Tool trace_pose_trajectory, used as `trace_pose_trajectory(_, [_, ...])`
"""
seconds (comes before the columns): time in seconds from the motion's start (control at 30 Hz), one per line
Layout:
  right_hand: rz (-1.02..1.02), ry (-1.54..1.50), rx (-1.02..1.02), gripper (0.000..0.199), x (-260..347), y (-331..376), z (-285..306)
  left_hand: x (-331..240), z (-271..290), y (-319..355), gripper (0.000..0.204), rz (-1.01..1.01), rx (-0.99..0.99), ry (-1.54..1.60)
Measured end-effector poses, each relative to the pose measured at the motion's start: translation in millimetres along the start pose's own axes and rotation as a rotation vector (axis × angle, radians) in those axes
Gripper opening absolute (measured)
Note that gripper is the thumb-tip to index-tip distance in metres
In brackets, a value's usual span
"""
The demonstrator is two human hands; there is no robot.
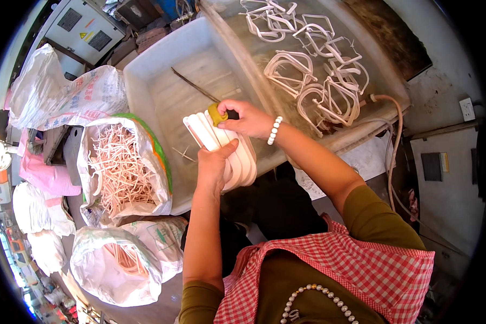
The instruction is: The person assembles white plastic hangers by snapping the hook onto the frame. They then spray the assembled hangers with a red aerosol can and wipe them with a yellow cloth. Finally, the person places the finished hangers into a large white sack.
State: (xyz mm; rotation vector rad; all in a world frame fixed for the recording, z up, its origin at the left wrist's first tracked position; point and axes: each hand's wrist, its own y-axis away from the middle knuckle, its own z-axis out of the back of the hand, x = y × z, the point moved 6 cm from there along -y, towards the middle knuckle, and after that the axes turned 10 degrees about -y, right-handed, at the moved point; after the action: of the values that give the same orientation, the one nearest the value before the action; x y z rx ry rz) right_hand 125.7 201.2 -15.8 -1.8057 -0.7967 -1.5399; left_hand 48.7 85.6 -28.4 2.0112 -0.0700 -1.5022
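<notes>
the left hand (213, 164) grips a stack of white plastic frames (221, 144) over the grey tub's (146, 70) front edge, while the right hand (245, 117) pinches a yellow tool (217, 114) on the stack's top end.

Open sack (125, 167) of pale plastic offcuts at left, tied white sacks (65, 94) behind it; two more sacks (119, 262) below. Water trough (383, 81) upper right holds white plastic frames (329, 81); beige hose (397, 140) hangs off its corner; grey cabinet (83, 24) upper left.

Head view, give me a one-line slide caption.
Left hand grips a white plastic stack; right hand holds a yellow-handled tool over a grey tub.
</notes>
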Motion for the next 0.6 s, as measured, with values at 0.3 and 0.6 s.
trace_pose_trajectory(0.3, [-0.025,-0.053,-0.313,0.029,-17.9,-9.9,-10.2,1.8,1.1,0.2,0.04,-0.016,0.005,0.047])
trace_pose_trajectory(0.6, [-0.129,-0.259,-0.111,0.018,-22.0,12.6,-0.3,1.9,7.3,3.6,0.035,-0.062,0.008,0.014])
